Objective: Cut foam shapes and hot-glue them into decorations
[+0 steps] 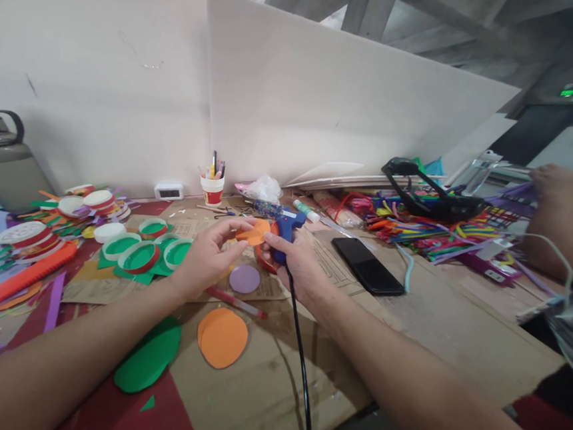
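Observation:
My left hand point(213, 255) pinches a small orange foam piece point(253, 233) above the cardboard. Wrapped round the handle of a blue glue gun point(288, 225) is my right hand point(296, 261), close beside the orange piece; a black cord hangs down from the gun. Partly hidden behind the hands is a red ring. Below them lie a purple disc point(245, 279), a red pen point(239, 301) and orange foam rounds point(222, 338). A green foam oval point(149, 357) rests under my left forearm. Green-filled cup rings point(141, 256) stand to the left of my left hand.
A black phone point(368, 266) lies at the right. Behind it are colourful pipe cleaners point(415, 230) and a black headset point(431, 194). A pen cup point(212, 190) stands at the back, a bottle point(5, 163) and red cutter point(33, 273) at left. Another person's hand point(557, 192) is at far right.

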Tool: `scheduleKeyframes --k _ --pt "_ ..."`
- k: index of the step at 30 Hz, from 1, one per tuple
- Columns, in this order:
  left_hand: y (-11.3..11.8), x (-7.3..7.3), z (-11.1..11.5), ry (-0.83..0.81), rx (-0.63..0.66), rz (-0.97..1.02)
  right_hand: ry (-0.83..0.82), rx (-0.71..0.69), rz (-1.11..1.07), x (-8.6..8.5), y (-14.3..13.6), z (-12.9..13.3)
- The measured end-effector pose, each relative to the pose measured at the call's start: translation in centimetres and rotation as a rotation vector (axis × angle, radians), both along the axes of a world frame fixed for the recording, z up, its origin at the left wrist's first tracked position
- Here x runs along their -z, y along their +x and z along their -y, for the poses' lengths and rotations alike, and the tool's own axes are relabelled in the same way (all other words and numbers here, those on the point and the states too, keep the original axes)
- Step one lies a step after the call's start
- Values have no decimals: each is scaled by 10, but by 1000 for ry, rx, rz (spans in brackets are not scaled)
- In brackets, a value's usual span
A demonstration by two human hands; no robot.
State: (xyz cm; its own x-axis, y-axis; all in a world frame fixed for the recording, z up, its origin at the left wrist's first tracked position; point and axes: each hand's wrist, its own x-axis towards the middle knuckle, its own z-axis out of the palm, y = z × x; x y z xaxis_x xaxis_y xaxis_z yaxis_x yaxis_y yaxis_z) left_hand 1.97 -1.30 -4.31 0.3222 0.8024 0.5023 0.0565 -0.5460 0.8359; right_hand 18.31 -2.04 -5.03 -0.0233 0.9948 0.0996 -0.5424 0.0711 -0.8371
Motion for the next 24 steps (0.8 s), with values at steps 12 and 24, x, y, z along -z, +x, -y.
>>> scheduleKeyframes --k 12,24 --pt "-2 6 -3 -13 -11 -103 -38 -34 -38 3 4 -4" --pt "-1 10 -10 -302 -160 107 -51 35 25 1 11 -9"
